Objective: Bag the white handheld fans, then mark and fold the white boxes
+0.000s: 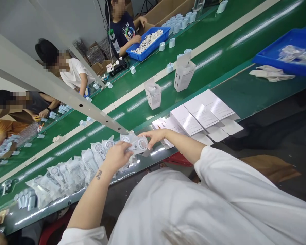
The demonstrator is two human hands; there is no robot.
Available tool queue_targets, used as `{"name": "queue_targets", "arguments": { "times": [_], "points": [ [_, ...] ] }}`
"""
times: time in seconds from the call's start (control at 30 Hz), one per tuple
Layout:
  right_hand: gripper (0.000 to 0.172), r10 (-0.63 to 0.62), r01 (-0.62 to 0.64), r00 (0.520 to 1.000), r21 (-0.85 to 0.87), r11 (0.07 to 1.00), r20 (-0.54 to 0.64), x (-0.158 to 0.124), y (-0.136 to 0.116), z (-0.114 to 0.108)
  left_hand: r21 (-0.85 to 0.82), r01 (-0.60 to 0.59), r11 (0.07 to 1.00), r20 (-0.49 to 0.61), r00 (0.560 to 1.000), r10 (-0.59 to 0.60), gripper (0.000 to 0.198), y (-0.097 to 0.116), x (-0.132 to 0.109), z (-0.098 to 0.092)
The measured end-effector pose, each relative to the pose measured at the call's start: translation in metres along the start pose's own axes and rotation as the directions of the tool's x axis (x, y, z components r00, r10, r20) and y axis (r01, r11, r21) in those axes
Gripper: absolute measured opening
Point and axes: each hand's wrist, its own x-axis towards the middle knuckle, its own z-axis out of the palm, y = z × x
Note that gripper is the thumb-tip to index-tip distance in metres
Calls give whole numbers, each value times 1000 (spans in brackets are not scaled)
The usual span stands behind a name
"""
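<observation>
In front of my body, my left hand (118, 154) holds a clear-bagged device with a round grilled head (142, 144), which looks like a small handheld fan. Its fingers are closed over the left end of the bag. My right hand (156, 136) pinches the right end, thumb below and fingers above; part of its grip is hidden. Left of my hands, a row of similar bagged devices (73, 170) lies along the bench edge. Flat white printed cartons (191, 119) are stacked just right of my right hand.
Two upright, open white boxes (153, 97) stand on the green conveyor belt (132, 117). A slanted metal post (91, 110) comes down near my hands. At right lie a blue tray (272, 51) and white gloves (271, 72). Several co-workers sit across the line near light-blue cups (172, 42).
</observation>
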Motion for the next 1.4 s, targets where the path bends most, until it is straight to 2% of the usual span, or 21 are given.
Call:
{"name": "queue_targets", "arguments": {
  "times": [0.07, 0.17, 0.27, 0.33, 0.43, 0.53, 0.57, 0.63, 0.73, 0.8, 0.87, 0.93, 0.97, 1.0, 1.03, 1.1, 1.17, 1.23, 1.3, 1.4],
  "points": [
    [74, -39, 36, 998, -68, 997, -46, -1, 1, 7, 113, 31, 993, 25, 999, -34, 29, 9, -7, -1],
    [71, -104, 86, 987, -152, 985, -119, -2, 4, 24, 297, 24, 955, 109, 992, -59, 24, 35, -7, 3],
    [70, -190, 145, 968, -248, 958, -165, -4, 9, 37, 385, -64, 921, 217, 976, -23, 24, 61, 12, 13],
    [70, -225, 167, 955, -274, 947, -194, -8, 12, 41, 402, -142, 905, 257, 966, 37, 30, 69, 25, 21],
    [87, -202, 135, 942, -247, 959, -269, -18, 20, 44, 349, -229, 909, 186, 967, 173, 40, 64, 28, 27],
    [102, -123, 53, 936, -213, 976, -330, -26, 31, 52, 319, -171, 932, 65, 985, 158, 37, 54, 12, 32],
    [101, -102, 33, 934, -202, 979, -341, -28, 34, 56, 316, -150, 937, 67, 988, 136, 34, 52, 7, 37],
    [94, -84, 19, 932, -185, 983, -352, -27, 41, 66, 280, -156, 947, 140, 983, 121, 32, 53, 1, 49],
    [96, -99, 34, 914, -168, 985, -393, -25, 46, 79, 186, -162, 969, 230, 966, 118, 31, 58, 5, 68],
    [93, -105, 40, 897, -159, 986, -429, -23, 45, 84, 109, -133, 985, 190, 976, 110, 32, 58, 6, 73],
    [78, -98, 28, 886, -159, 987, -452, -25, 36, 82, -12, -152, 988, 41, 987, 153, 34, 50, 0, 72],
    [66, -77, -7, 887, -179, 984, -456, -29, 18, 70, -138, -151, 979, -228, 967, 117, 30, 33, -11, 73],
    [66, -62, -27, 890, -188, 982, -451, -31, 7, 59, -205, -107, 973, -358, 933, 27, 28, 21, -15, 76],
    [68, -51, -43, 891, -197, 980, -450, -32, -6, 45, -289, -31, 957, -438, 893, -104, 26, 9, -18, 83],
    [71, -50, -51, 888, -207, 977, -456, -31, -18, 27, -377, 66, 924, -456, 855, -247, 26, -4, -17, 92],
    [75, -89, -43, 863, -248, 968, -497, -18, -39, -16, -489, 270, 830, -335, 820, -465, 27, -26, -7, 118],
    [76, -163, -32, 818, -327, 945, -551, 10, -53, -60, -457, 410, 789, -195, 820, -539, 34, -39, 10, 148],
    [78, -178, -40, 787, -337, 941, -591, 51, -56, -98, -363, 476, 802, -163, 814, -557, 43, -44, 29, 174],
    [79, -127, -24, 775, -230, 973, -619, 95, -51, -123, -293, 516, 805, -191, 793, -578, 46, -42, 42, 192],
    [75, -53, 5, 792, -80, 997, -608, 148, -34, -138, -261, 574, 776, -197, 755, -625, 48, -41, 51, 204]
  ]
}}
